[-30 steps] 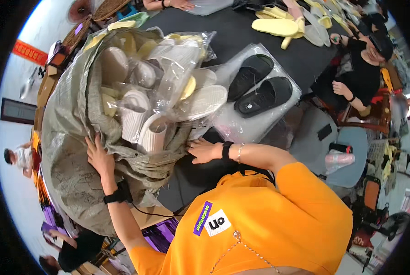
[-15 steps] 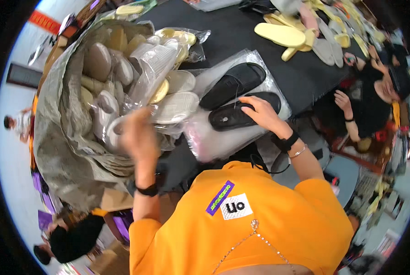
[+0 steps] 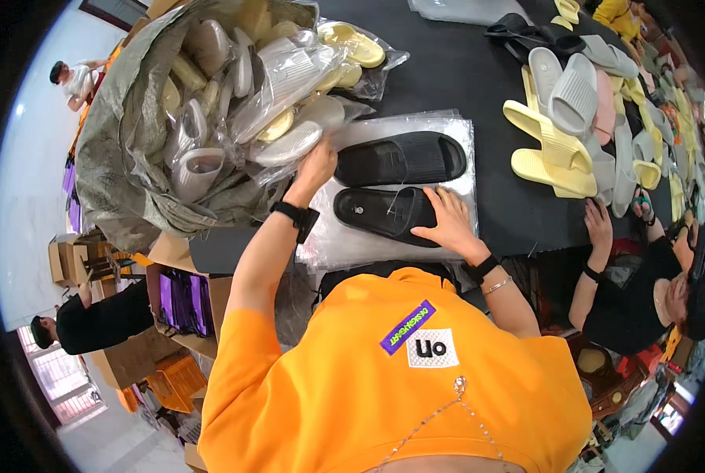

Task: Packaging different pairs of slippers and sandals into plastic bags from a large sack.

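Two black slippers, a far one (image 3: 392, 160) and a near one (image 3: 376, 211), lie side by side, toes to the right, on a stack of clear plastic bags (image 3: 466, 158). A thin loop stands on the near slipper. My right hand (image 3: 452, 225) closes over that slipper's toe end, thumb at the near edge, fingers across the far edge. My left hand (image 3: 317, 167) has its fingers closed at the end of a light grey bagged slipper (image 3: 288, 147), beside the sack. Its fingertips are partly hidden. Several bagged grey and yellow slippers fill the big grey woven sack (image 3: 120, 169).
Loose yellow slippers (image 3: 553, 158), grey slippers (image 3: 574, 94) and black slippers (image 3: 522, 38) are heaped on the dark table (image 3: 447, 75) to the right. A co-worker's hand (image 3: 599, 226) rests at the table edge there. A box of purple packages (image 3: 185, 303) stands at the lower left.
My left hand, blurred before over the sack's near edge, has moved right to the grey bagged slipper's end. My right hand stays on the near black slipper. The whole view has turned.
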A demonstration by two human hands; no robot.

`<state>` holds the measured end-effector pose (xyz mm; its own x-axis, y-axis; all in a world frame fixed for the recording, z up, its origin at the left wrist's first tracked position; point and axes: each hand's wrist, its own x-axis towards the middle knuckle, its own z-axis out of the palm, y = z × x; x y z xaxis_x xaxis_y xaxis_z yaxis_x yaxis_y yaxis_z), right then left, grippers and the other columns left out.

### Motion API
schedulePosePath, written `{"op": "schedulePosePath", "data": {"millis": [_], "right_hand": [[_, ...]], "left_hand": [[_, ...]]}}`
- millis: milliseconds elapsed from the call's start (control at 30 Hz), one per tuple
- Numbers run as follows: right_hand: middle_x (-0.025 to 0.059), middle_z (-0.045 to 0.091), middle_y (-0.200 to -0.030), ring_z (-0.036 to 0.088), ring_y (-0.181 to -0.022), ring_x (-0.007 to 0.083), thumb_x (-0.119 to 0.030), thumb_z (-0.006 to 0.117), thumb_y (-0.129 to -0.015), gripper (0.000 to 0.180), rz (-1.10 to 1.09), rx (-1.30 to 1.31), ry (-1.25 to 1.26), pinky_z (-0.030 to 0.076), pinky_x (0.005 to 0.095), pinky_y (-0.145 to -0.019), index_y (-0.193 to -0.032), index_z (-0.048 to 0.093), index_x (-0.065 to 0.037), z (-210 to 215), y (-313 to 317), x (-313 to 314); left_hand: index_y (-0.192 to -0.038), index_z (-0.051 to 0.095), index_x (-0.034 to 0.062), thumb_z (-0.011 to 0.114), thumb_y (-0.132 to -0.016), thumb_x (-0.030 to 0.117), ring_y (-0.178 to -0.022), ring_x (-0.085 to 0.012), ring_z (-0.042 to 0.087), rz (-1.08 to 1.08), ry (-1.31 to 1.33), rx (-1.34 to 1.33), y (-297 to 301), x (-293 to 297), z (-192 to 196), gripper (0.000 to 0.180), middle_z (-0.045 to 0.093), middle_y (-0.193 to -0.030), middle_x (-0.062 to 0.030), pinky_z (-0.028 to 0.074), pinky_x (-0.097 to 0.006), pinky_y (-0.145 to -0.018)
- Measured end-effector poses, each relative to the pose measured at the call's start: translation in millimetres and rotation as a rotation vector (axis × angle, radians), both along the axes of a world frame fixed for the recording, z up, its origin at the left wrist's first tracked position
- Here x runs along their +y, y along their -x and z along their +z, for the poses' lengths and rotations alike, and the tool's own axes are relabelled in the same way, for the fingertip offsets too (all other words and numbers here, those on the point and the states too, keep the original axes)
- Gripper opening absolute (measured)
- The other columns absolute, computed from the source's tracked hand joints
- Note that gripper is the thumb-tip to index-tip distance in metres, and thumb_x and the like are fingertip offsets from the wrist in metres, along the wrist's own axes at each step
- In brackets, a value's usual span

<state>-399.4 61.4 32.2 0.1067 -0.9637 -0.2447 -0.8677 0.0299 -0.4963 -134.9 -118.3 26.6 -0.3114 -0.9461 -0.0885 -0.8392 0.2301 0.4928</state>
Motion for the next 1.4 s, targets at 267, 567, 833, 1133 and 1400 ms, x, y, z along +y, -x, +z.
{"op": "schedulePosePath", "data": {"millis": [267, 567, 833, 1133, 1400], "right_hand": [[0.0181, 0.034, -0.133, 0.028, -0.125, 0.0371, -0.053, 0.068, -0.064, 0.088, 0.006, -0.079, -0.099, 0.021, 0.0509, -0.100, -0.135, 0.030, -0.018, 1, 10, -10], [0.0087, 0.053, -0.116, 0.046, -0.110, 0.0279, -0.047, 0.061, -0.076, 0.057, -0.028, 0.028, 0.071, 0.032, 0.0477, -0.091, -0.119, 0.051, -0.011, 18, 21, -38], [0.0149, 0.032, -0.134, 0.022, -0.128, 0.0357, -0.030, 0.068, -0.070, 0.050, 0.176, 0.063, 0.269, 0.019, 0.0605, -0.098, -0.115, 0.054, -0.012, 29, -27, -75], [0.0146, 0.027, -0.137, 0.019, -0.130, 0.0339, -0.028, 0.066, -0.073, 0.033, 0.180, 0.064, 0.337, 0.017, 0.0612, -0.099, -0.102, 0.061, -0.014, 4, -25, -70], [0.0150, 0.030, -0.136, 0.024, -0.127, 0.0341, -0.032, 0.065, -0.073, 0.034, 0.160, 0.071, 0.418, 0.022, 0.0582, -0.096, -0.102, 0.061, -0.014, 1, -20, -69]], "left_hand": [[-0.133, 0.034, 0.0072, 0.037, -0.089, 0.025, -0.125, -0.0331, 0.033, -0.126, -0.079, -0.173, 4, -28, -53, 0.048, 0.037, -0.134, -0.0157, 0.024, -0.041, -0.105], [-0.128, 0.038, 0.0062, 0.030, -0.093, 0.031, -0.106, -0.0377, 0.048, -0.265, -0.112, -0.214, -37, -11, -100, 0.044, 0.047, -0.121, -0.0220, 0.035, -0.044, -0.094], [-0.110, 0.055, 0.0131, 0.054, -0.079, 0.019, -0.075, -0.0334, 0.061, -0.101, 0.117, -0.080, 6, 56, 15, 0.031, 0.063, -0.086, -0.0151, 0.048, -0.042, -0.066], [-0.115, 0.048, 0.0051, 0.071, -0.068, 0.032, -0.113, -0.0338, 0.041, 0.519, 0.660, -0.028, -27, -44, 85, 0.059, 0.049, -0.119, -0.0161, 0.032, -0.048, -0.088], [-0.097, 0.055, 0.0026, 0.074, -0.065, 0.035, -0.090, -0.0353, 0.056, 0.399, 0.457, -0.123, -23, -80, 81, 0.049, 0.060, -0.092, -0.0185, 0.040, -0.048, -0.080]]}}
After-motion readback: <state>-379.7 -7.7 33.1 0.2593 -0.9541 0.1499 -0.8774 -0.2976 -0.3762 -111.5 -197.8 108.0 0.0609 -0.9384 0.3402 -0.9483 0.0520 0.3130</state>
